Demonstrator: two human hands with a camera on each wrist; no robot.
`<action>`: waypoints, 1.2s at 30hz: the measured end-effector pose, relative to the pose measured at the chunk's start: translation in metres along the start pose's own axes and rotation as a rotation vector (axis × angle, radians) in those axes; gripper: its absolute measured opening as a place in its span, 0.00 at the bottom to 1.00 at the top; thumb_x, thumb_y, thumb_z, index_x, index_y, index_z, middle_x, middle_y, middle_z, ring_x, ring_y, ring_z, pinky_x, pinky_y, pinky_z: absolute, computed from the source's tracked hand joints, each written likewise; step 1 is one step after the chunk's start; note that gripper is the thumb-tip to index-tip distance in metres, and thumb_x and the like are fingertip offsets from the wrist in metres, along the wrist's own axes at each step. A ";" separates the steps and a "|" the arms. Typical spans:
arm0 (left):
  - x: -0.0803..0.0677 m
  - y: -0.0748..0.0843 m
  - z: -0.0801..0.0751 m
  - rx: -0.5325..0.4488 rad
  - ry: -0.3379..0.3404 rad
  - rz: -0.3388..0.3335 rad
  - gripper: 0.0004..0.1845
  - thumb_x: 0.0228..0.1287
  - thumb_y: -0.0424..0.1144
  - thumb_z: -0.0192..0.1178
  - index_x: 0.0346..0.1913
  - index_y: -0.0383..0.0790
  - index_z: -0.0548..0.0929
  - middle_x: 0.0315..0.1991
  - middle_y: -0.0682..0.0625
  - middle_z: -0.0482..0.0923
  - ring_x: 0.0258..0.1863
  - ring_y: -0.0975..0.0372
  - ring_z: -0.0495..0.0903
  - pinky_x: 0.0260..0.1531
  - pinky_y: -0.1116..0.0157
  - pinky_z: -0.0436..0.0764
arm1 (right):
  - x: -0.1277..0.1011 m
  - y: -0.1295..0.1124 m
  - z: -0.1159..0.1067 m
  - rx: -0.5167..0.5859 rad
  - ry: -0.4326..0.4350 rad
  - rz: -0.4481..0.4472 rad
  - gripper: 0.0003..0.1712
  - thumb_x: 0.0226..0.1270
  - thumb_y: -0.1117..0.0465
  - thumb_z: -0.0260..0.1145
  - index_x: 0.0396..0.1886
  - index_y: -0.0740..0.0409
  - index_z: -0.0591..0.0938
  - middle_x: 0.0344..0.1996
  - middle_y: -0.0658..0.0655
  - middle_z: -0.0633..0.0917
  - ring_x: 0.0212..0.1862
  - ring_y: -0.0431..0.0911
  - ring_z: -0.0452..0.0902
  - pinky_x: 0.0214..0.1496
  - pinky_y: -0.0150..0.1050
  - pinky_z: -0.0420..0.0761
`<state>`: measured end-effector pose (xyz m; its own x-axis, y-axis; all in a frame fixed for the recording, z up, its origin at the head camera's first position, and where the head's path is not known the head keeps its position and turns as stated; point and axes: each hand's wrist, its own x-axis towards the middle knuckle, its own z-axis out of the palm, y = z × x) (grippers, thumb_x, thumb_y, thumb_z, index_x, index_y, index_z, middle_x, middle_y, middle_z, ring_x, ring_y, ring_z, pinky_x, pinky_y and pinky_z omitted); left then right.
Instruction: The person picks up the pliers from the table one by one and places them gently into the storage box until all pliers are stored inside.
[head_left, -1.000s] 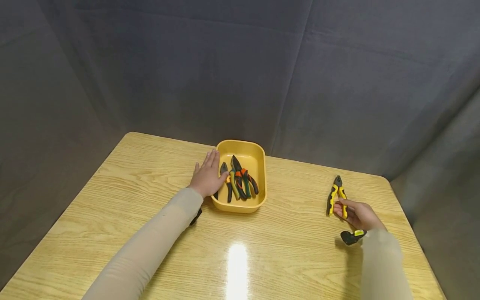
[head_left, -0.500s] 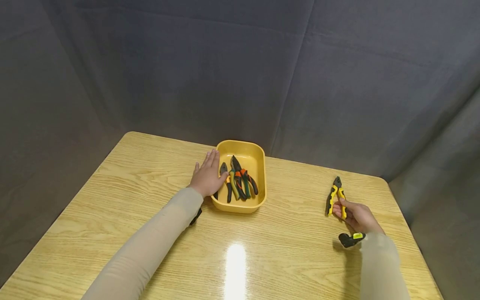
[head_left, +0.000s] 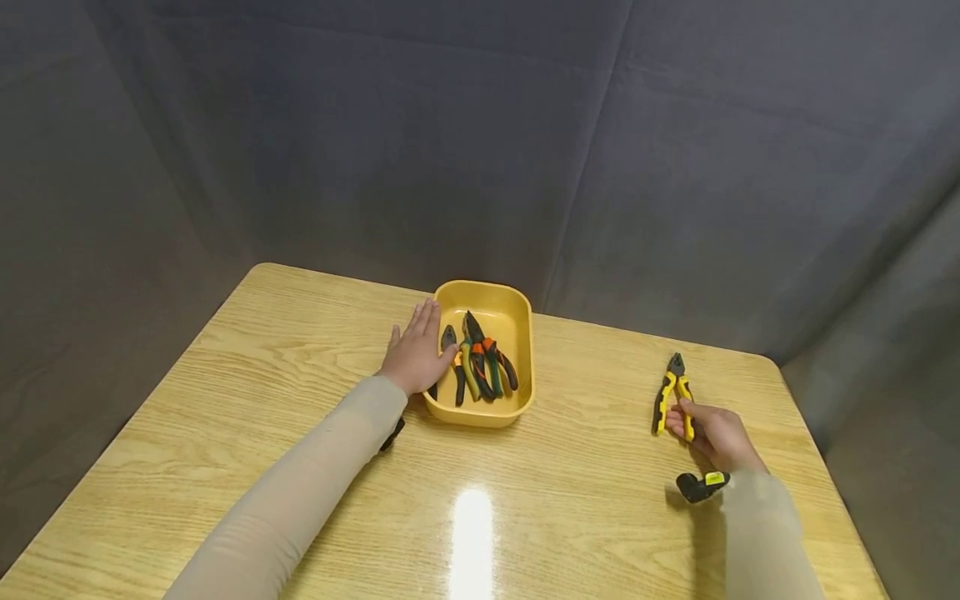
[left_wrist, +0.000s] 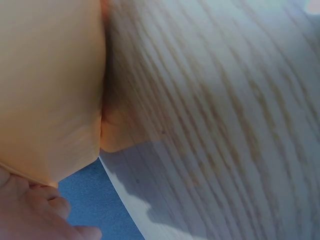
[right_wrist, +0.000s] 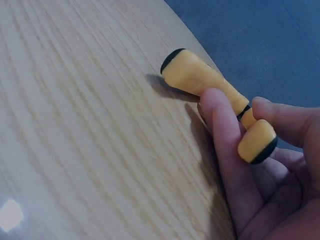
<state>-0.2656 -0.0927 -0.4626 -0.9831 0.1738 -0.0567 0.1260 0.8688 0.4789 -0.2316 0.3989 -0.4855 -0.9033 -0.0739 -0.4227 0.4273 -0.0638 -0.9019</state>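
My left hand [head_left: 414, 354] rests on the left rim of a yellow plastic bin [head_left: 480, 417], fingers extended forward and thumb reaching over the inside. In the left wrist view its fingers [left_wrist: 35, 205] touch the bin's edge. Inside the bin lie several pliers; a long-nosed pair with orange-and-black handles [head_left: 510, 372] is among them, and my hand partly covers the leftmost ones. At the right of the table, my right hand [head_left: 722, 435] holds one handle of yellow-and-black pliers [head_left: 662, 400] between thumb and fingers. The handles are spread, and their jaws point away from me.
The wood-grain table [head_left: 585, 500] has rounded far corners. Grey curtains [head_left: 420, 150] hang behind it and at both sides. A black wrist camera [head_left: 701, 486] sits under my right wrist.
The right hand and the yellow-and-black pliers have shifted only very slightly. The left hand and the bin stay where they were.
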 end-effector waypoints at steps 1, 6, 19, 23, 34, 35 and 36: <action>0.000 0.000 0.000 0.000 0.004 0.001 0.43 0.80 0.56 0.45 0.82 0.38 0.38 0.83 0.44 0.33 0.81 0.53 0.34 0.76 0.41 0.40 | 0.000 0.000 0.001 -0.002 0.001 -0.005 0.15 0.81 0.62 0.55 0.38 0.61 0.86 0.34 0.53 0.88 0.35 0.39 0.86 0.43 0.31 0.85; 0.001 -0.001 0.001 -0.001 0.006 0.006 0.43 0.80 0.57 0.45 0.82 0.38 0.38 0.83 0.44 0.34 0.81 0.53 0.34 0.76 0.41 0.40 | 0.002 -0.001 0.002 -0.012 0.030 -0.008 0.15 0.81 0.63 0.55 0.36 0.59 0.86 0.33 0.53 0.88 0.35 0.39 0.87 0.42 0.31 0.86; 0.001 -0.002 0.002 -0.001 0.010 0.004 0.44 0.79 0.57 0.45 0.82 0.38 0.38 0.83 0.44 0.34 0.81 0.53 0.34 0.76 0.41 0.40 | 0.002 -0.002 0.007 -0.054 0.079 0.002 0.12 0.81 0.62 0.56 0.41 0.62 0.84 0.31 0.51 0.88 0.34 0.39 0.87 0.41 0.32 0.86; 0.001 -0.001 0.002 0.006 0.005 0.005 0.44 0.79 0.57 0.46 0.82 0.38 0.39 0.83 0.43 0.34 0.81 0.53 0.35 0.76 0.40 0.40 | 0.001 -0.002 0.008 -0.059 0.083 0.003 0.13 0.81 0.62 0.55 0.39 0.60 0.85 0.30 0.51 0.89 0.34 0.38 0.87 0.41 0.32 0.86; 0.000 -0.001 0.001 0.012 -0.004 0.000 0.44 0.79 0.57 0.45 0.82 0.39 0.38 0.83 0.45 0.33 0.81 0.54 0.33 0.76 0.41 0.39 | 0.000 -0.003 0.009 -0.064 0.083 -0.005 0.12 0.81 0.62 0.55 0.43 0.63 0.83 0.31 0.50 0.89 0.34 0.38 0.87 0.41 0.32 0.86; 0.000 0.000 0.001 0.016 -0.003 -0.001 0.44 0.79 0.58 0.45 0.82 0.39 0.38 0.83 0.45 0.33 0.81 0.54 0.34 0.76 0.41 0.39 | 0.000 -0.003 0.009 -0.064 0.085 -0.006 0.13 0.81 0.61 0.55 0.43 0.64 0.83 0.31 0.51 0.89 0.34 0.38 0.87 0.41 0.32 0.86; 0.000 0.000 0.001 0.019 -0.001 0.000 0.44 0.79 0.58 0.46 0.82 0.39 0.38 0.83 0.44 0.34 0.81 0.54 0.34 0.76 0.41 0.39 | 0.000 -0.003 0.010 -0.068 0.083 -0.005 0.13 0.81 0.61 0.55 0.44 0.64 0.83 0.31 0.50 0.89 0.34 0.38 0.87 0.41 0.32 0.86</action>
<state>-0.2658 -0.0925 -0.4633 -0.9830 0.1741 -0.0582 0.1280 0.8775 0.4622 -0.2320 0.3893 -0.4818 -0.9068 0.0090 -0.4215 0.4215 0.0035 -0.9068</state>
